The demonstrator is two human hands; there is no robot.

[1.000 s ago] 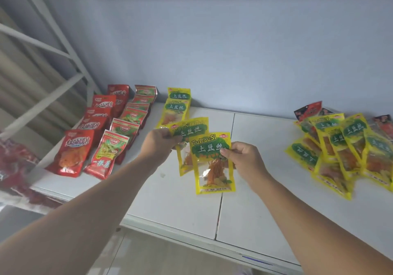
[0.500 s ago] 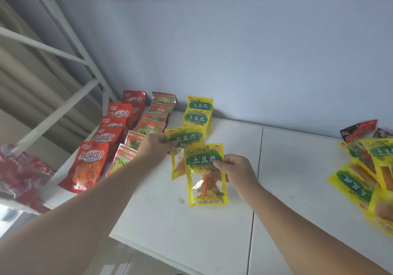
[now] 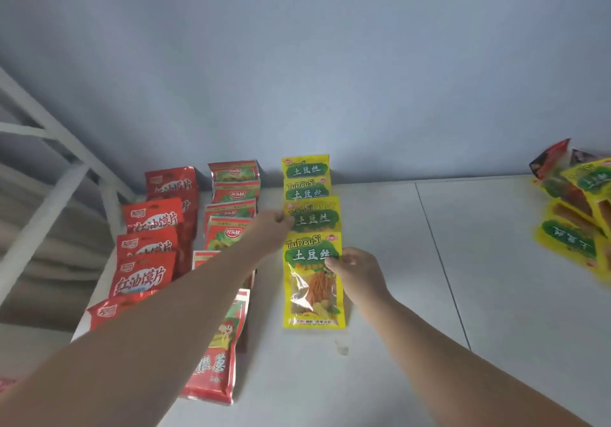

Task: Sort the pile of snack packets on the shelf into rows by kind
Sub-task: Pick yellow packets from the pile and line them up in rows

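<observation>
Three rows run from the back wall (image 3: 330, 79) toward the shelf's (image 3: 413, 294) front edge, at its left end. Red packets (image 3: 145, 278) are outermost, by the left edge; red-green packets (image 3: 231, 228) come next, then the yellow packets (image 3: 307, 178).

Left hand (image 3: 269, 233) reaches over the red-green row & pinches the left edge of the third yellow packet (image 3: 315, 220) w/ thumb + fingers. Right hand (image 3: 355, 274) pinches the right edge of the front yellow packet (image 3: 312, 281), which overlaps the bottom of the third one (can't tell if either lies fully flat on the shelf).

Unsorted pile (image 3: 578, 215), mostly yellow w/ a dark red one at the back, sits near the shelf's right end, well apart from both hands.

Open room: bare white shelf between the yellow row and the pile, crossed by a panel seam (image 3: 443, 268); also bare in front of the front yellow packet. Shelf frame bars (image 3: 49, 175) rise past the left edge.
</observation>
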